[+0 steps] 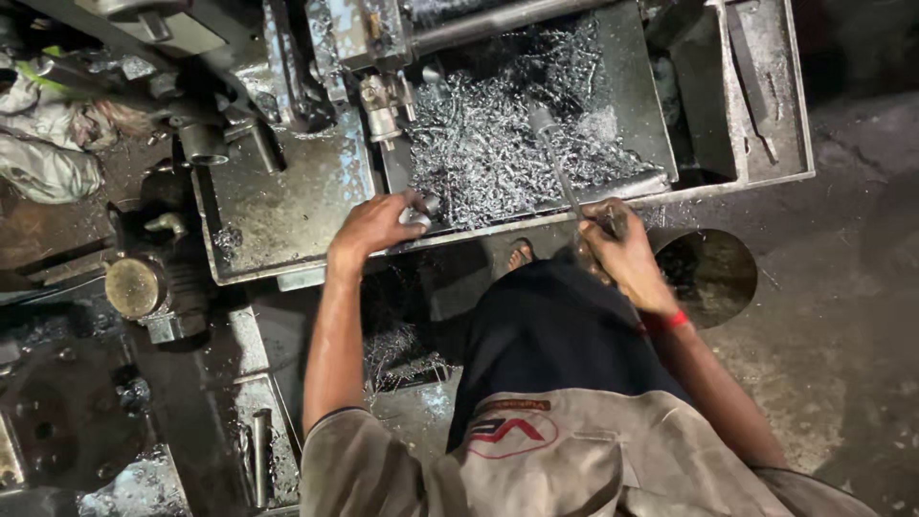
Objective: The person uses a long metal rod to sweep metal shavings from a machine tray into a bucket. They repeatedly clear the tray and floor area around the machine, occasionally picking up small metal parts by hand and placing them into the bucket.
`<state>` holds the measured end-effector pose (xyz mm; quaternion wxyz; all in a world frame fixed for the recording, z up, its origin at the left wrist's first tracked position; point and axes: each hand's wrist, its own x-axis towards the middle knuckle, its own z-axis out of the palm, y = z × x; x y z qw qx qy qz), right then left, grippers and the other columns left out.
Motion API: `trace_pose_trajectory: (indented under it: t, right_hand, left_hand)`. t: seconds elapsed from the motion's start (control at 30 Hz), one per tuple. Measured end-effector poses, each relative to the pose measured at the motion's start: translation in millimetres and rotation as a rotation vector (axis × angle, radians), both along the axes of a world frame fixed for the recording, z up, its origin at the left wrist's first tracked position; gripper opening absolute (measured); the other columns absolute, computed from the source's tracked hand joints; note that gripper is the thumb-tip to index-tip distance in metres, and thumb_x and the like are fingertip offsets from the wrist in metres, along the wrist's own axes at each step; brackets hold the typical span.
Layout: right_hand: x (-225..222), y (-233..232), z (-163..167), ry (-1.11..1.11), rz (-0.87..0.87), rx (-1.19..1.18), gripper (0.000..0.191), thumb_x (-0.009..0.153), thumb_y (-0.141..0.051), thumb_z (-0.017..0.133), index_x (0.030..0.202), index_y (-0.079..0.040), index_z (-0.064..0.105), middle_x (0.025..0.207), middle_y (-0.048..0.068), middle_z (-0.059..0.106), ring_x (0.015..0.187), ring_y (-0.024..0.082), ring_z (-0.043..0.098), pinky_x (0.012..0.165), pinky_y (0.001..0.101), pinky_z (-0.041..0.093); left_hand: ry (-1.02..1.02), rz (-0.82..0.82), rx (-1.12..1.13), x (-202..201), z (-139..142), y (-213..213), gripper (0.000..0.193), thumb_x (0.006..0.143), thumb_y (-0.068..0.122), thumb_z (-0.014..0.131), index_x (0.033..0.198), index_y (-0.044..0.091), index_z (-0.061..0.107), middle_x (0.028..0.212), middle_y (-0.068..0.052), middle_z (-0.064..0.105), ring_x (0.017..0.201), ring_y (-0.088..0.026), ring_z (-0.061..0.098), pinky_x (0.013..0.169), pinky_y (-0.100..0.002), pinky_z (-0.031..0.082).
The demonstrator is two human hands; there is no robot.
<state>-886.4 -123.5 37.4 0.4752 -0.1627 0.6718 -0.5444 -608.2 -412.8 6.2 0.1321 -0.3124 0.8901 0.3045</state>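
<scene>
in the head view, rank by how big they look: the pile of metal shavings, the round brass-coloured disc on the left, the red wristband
1. Shavings pile, by far the largest.
2. Brass disc.
3. Red wristband, smallest; only part of it shows, and it sits nearer the camera, so the gap to the disc is unsure.

Short-sleeved grey-beige shirt worn loose, red and black emblem printed on its front, dark trousers below, thin red band tied at the wrist behind the right hand, left hand and forearm left bare, a sandalled foot glimpsed.
</scene>
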Motion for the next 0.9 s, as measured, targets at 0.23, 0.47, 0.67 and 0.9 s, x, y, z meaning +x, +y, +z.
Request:
trace_pose_trajectory:
  t: [0.23,0.47,0.67,0.9]
  right_hand:
    - [-2.9,-21.1,5.3,-0.136,-0.074,0.091,0.017,0.096,-0.01,0.064,0.111,-0.01,0.056,0.068,0.006,0.059,0.041,0.013,0.047,0.032,0.0296,0.03]
    - [-3.1,-38.6,-14.2,-0.408,-0.149,0.057,0.018,0.095,-0.01,0.065,0.11,-0.014,0.056,0.07,0.008,0.063,0.043,0.013,0.05,0.032,0.0272,0.031]
    - [-32.8,-34.8,-50.8,-0.736,-0.085,-0.185,0.013,0.1,-0.015,0.059,0.112,-0.01,0.058,0.076,0.0,0.061,0.049,0.003,0.045,0.036,0.0173,0.029]
    - [-48.9,57.8,-71.0,-1.129,-0.033,-0.345,0.016,0.112,-0.021,0.061,0.108,-0.008,0.054,0.072,-0.001,0.049,0.047,0.006,0.038,0.036,0.0231,0.03]
  left_hand:
    - [-0.055,0.036,-0.056,-12.7,2.4,8.4,0.059,0.074,0.051,0.081,0.12,0.016,0.07,0.108,-0.012,0.075,0.104,-0.035,0.071,0.088,-0.048,0.054]
    - [0.025,0.069,-0.015,-7.5,9.5,10.8,0.055,0.075,0.047,0.081,0.118,0.015,0.07,0.102,-0.013,0.077,0.096,-0.033,0.072,0.082,-0.045,0.056]
    - [0.839,0.494,0.774,4.3,-8.6,29.7,0.054,0.086,0.039,0.078,0.128,0.005,0.067,0.115,-0.009,0.072,0.104,-0.023,0.068,0.092,-0.036,0.057]
    - [1.208,1.091,1.298,4.4,-20.1,40.2,0.05,0.091,0.051,0.062,0.119,0.009,0.066,0.096,-0.009,0.071,0.083,-0.025,0.069,0.067,-0.041,0.057]
